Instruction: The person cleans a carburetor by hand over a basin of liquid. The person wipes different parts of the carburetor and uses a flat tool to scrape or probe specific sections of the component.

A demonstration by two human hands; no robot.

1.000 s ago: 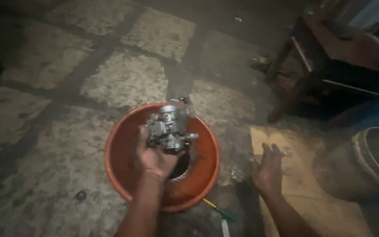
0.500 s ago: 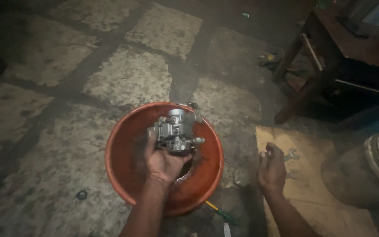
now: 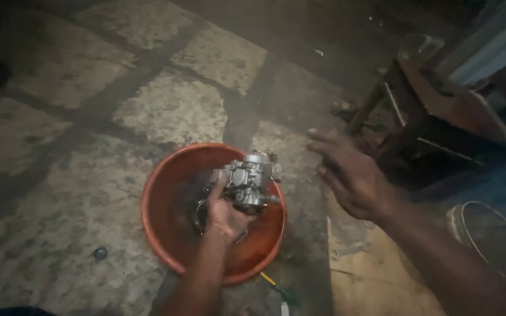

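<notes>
Head view. The left hand (image 3: 225, 215) grips a grey metal engine part (image 3: 248, 182), holding it above an orange plastic basin (image 3: 165, 234) that stands on the stone-paved floor (image 3: 89, 117). The right hand (image 3: 351, 175) is empty, fingers spread, raised over the floor to the right of the basin. A dark wooden stool (image 3: 440, 111) stands beyond it; a round metal container (image 3: 493, 240) sits at far right.

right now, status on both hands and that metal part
Left hand grips metal carburetor-like part over orange basin. Right hand open, empty, raised. Nothing between them.
</notes>
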